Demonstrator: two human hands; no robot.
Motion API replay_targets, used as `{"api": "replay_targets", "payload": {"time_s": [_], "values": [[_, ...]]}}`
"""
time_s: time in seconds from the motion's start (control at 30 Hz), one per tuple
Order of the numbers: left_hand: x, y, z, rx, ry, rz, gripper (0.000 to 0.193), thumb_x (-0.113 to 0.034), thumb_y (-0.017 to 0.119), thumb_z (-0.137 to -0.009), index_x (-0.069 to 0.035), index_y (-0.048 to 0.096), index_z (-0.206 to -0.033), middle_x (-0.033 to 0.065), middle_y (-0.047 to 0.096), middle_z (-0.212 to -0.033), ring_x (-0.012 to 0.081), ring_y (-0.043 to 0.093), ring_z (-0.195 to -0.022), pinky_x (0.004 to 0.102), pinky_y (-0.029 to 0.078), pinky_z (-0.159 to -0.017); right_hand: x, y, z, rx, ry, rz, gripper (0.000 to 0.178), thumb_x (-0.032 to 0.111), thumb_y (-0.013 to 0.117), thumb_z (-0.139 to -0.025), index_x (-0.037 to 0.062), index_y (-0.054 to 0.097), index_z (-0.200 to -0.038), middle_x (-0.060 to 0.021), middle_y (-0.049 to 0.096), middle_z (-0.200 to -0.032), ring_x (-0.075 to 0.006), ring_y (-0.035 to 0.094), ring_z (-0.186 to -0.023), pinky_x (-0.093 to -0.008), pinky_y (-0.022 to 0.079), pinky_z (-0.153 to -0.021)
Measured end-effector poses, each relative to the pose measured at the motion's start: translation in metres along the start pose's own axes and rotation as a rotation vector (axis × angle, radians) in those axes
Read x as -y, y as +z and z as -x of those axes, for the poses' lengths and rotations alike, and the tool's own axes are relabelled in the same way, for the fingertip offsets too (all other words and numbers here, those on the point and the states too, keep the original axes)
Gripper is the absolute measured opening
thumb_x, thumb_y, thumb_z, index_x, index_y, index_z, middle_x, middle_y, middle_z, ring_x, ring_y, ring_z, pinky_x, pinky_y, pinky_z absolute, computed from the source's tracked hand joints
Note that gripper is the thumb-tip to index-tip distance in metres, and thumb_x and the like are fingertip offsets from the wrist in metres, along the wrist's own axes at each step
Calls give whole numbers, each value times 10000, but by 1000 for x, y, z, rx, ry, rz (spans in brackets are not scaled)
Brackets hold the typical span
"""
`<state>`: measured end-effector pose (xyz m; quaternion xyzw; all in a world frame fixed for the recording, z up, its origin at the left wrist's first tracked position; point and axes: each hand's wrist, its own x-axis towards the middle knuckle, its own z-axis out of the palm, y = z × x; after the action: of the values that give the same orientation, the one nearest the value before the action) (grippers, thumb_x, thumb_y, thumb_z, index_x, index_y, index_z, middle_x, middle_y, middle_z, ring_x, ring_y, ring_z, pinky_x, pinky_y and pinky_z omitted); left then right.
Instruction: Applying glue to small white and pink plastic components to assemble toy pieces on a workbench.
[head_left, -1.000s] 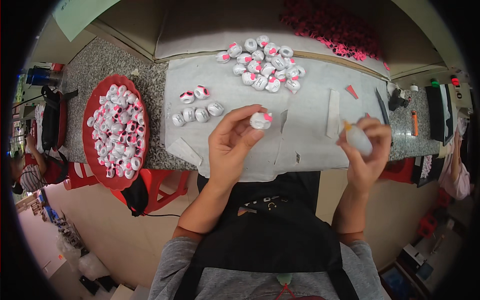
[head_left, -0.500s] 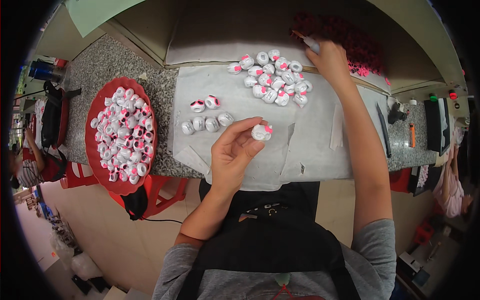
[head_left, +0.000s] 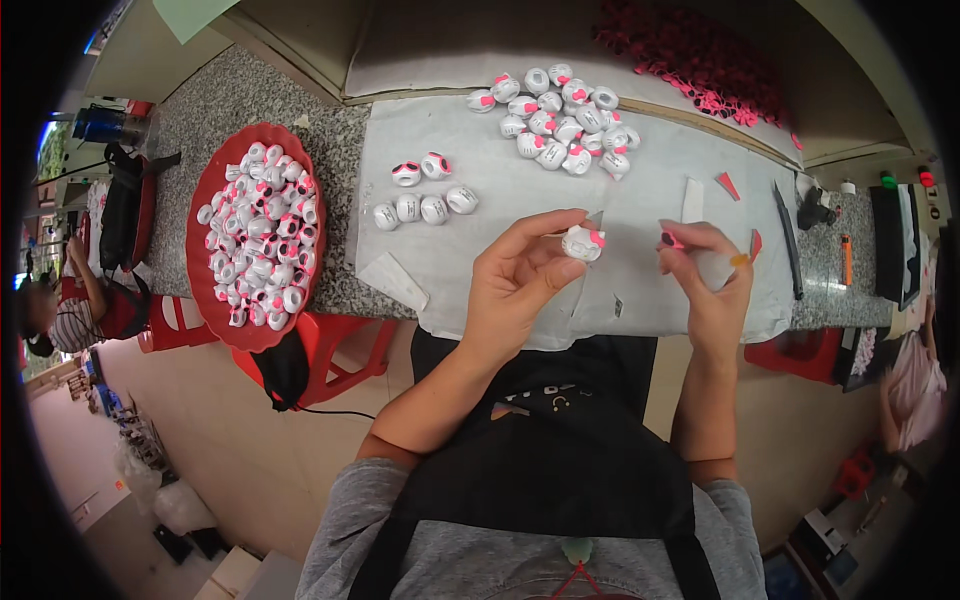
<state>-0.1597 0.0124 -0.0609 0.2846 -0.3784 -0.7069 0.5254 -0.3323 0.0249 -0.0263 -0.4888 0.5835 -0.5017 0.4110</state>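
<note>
My left hand [head_left: 520, 275] pinches a small white toy head [head_left: 582, 244] with a pink bow between thumb and fingers, above the white sheet [head_left: 480, 270]. To its right, my right hand [head_left: 712, 285] is closed on a tiny pink-and-black piece [head_left: 671, 240] at its fingertips. A yellow-orange tip [head_left: 740, 260] shows by the same fingers; the rest of that thing is hidden. Beyond my hands lies a cluster of white toy heads [head_left: 568, 130] with pink bows. Several more heads [head_left: 433, 209] stand in two short rows at the left, two of them with pink-and-dark fronts [head_left: 406, 174].
A red scalloped tray [head_left: 205, 290] heaped with toy heads sits on the speckled counter at left. Pink pieces [head_left: 725, 95] are piled on the back-right shelf. A dark slim tool [head_left: 788, 240] and an orange one [head_left: 846, 258] lie at right. Red stools stand below.
My right hand has come back from the pink pile toward my left hand, with a pink-and-black piece at its fingertips. The white, orange-tipped tool it held is mostly hidden. The view has shifted.
</note>
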Motion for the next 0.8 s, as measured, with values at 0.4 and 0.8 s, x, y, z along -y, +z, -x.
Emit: {"api": "replay_targets", "payload": {"time_s": [0.4, 0.8], "values": [[11, 23, 4, 52, 93, -222, 301, 73, 509, -718, 16, 483, -1012, 98, 476, -1021, 144, 491, -901, 248, 428, -745, -7, 2, 30, 89, 101, -509, 101, -45, 552, -659, -28, 474, -721, -139, 527, -680, -184, 526, -579, -261, 433, -551], [11, 20, 1, 172, 287, -650, 284, 85, 523, -683, 21, 513, -959, 143, 498, -997, 205, 495, -917, 275, 425, -741, -16, 7, 27, 94, 185, -590, 89, -41, 548, -659, -20, 480, -712, -129, 513, -683, -168, 509, -567, -255, 421, -531]]}}
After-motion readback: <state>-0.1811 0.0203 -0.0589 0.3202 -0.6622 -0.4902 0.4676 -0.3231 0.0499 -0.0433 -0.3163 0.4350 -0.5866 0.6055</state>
